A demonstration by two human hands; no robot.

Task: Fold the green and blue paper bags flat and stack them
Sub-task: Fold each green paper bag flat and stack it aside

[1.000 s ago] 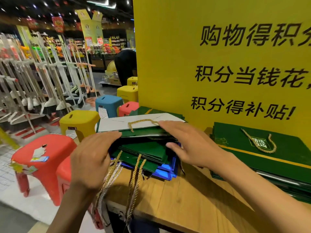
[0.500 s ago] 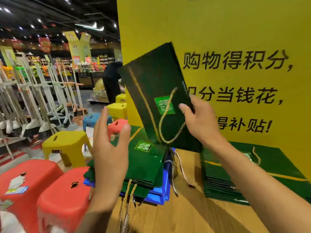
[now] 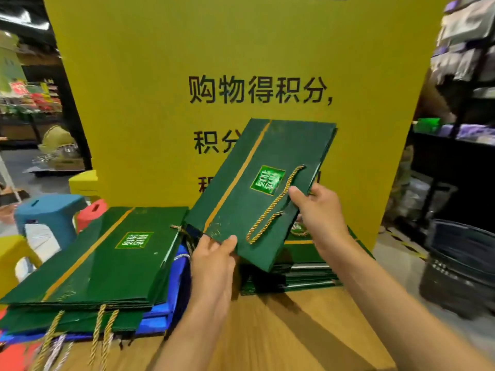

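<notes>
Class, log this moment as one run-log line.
left hand: grips green bag corner | right hand: pinches opposite edge | bag: flat, tilted, raised

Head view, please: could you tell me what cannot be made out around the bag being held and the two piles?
Right pile: top covered by the held green bag and right hand; bag count unclear.
Left pile: blue bags show only edges under green ones; left frame edge cuts it.
Yellow sign: lower text behind the held bag.
Left hand: fingers under the bag hidden.
Right-side shelves: blurred.
</notes>
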